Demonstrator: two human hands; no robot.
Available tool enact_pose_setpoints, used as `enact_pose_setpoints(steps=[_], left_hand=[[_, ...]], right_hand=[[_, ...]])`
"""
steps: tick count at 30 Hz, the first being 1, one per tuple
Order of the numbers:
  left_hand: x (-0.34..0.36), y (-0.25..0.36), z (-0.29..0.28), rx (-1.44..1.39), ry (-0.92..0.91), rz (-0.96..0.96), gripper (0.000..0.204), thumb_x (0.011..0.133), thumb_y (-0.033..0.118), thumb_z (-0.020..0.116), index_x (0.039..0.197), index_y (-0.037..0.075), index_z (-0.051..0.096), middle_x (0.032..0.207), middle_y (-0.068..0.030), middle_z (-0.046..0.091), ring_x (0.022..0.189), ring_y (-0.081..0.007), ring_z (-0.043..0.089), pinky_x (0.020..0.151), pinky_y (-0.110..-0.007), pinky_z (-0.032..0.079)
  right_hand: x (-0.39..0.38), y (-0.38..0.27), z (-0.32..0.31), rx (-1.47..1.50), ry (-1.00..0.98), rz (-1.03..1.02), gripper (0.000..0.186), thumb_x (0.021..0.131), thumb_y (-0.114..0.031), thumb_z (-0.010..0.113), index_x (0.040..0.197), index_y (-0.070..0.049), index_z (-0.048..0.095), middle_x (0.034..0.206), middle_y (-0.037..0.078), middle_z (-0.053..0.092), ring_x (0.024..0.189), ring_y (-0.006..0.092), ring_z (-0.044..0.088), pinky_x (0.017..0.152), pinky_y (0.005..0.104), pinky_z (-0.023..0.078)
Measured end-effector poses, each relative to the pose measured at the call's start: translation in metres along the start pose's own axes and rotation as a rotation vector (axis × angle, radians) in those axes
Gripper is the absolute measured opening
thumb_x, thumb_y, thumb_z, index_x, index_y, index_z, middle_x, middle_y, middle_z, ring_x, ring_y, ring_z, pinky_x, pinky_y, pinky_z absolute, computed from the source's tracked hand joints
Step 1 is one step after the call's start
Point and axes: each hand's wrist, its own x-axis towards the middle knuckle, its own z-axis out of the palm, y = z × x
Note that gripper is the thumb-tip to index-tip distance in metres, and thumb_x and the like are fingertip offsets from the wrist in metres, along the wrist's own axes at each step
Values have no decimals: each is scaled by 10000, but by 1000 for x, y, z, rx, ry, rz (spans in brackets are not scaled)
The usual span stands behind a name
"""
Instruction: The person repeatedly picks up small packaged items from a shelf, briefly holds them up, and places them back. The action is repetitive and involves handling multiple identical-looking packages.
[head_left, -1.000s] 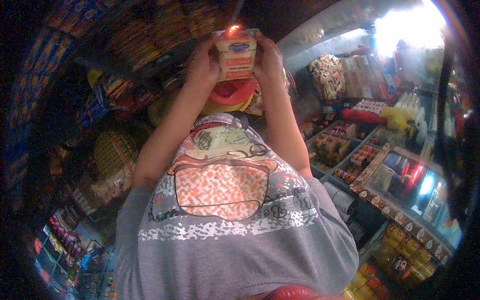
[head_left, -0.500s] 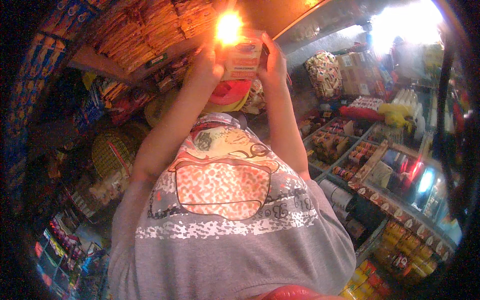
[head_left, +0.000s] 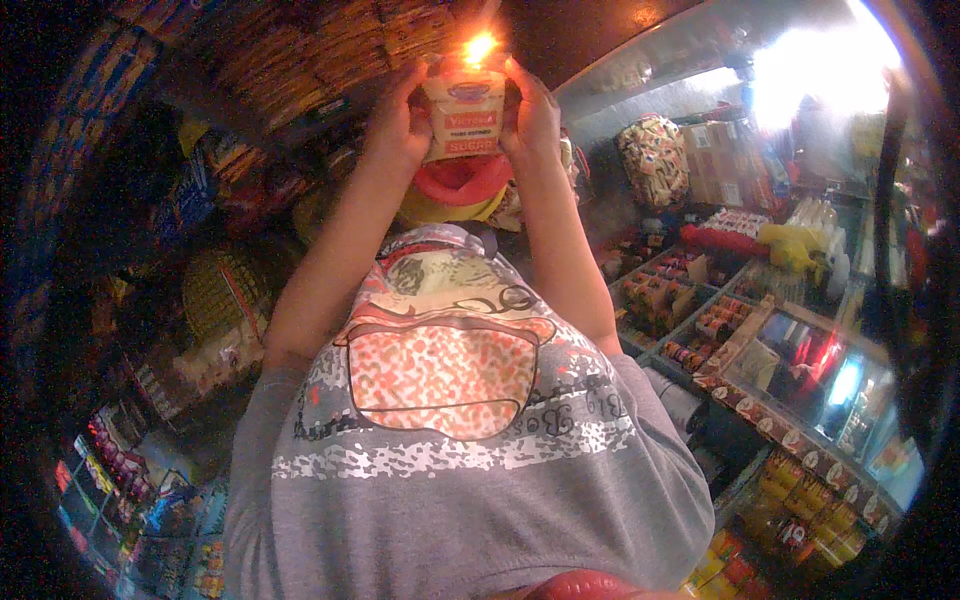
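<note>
A small white pack of sugar (head_left: 470,120) with red and blue print is held up at the top middle of the head view. My left hand (head_left: 402,120) grips its left side, and my right hand (head_left: 534,115) closes round its right side. Both arms stretch away from me. Just above the pack's upper edge glares a bright orange light (head_left: 480,47). A red and yellow rounded container (head_left: 462,182) shows beneath the pack, between my forearms. Most of my fingers are hidden at the pack's back.
Stacked packets (head_left: 290,70) line the shelf at upper left. To the right, a divided display case (head_left: 690,300) holds small goods, with a yellow plastic bag (head_left: 795,238) on it. Cardboard boxes (head_left: 712,165) stand farther back. A round woven basket (head_left: 228,290) is at left.
Both hands have shifted slightly left with the pack, whose printed face now shows more squarely and sharply. The orange glare looks smaller, and the upper left shelves look darker.
</note>
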Motion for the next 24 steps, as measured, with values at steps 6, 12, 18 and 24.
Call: enact_pose_setpoints(steps=[6,12,18,24], left_hand=[[-8,9,0,-37,-5,-74,311,774,235,615,1023,59,552,1001,-92,591,925,-243,555,820,-385,459],[-3,3,4,60,8,-12,314,788,243,596,1037,61,535,1020,-84,579,926,-235,557,828,-390,455],[2,-12,15,173,-131,52,284,803,230,568,1021,52,525,972,-89,578,883,-221,564,772,-379,474],[-66,13,44,407,-163,99,229,799,190,568,973,44,538,900,-77,571,817,-185,566,732,-328,480]], right_hand=[[-5,7,3,2,12,-130,74,784,-64,579,845,-23,566,811,55,580,716,147,556,632,277,488],[-1,3,-2,21,44,-113,129,798,-66,563,917,-17,551,845,42,570,776,131,553,710,267,473],[-29,-20,10,-32,-46,-173,152,821,-108,549,922,4,538,886,59,564,816,134,542,749,265,459],[-60,-12,29,-447,-204,-270,113,803,-130,560,831,-33,610,756,8,571,688,107,520,635,258,435]])
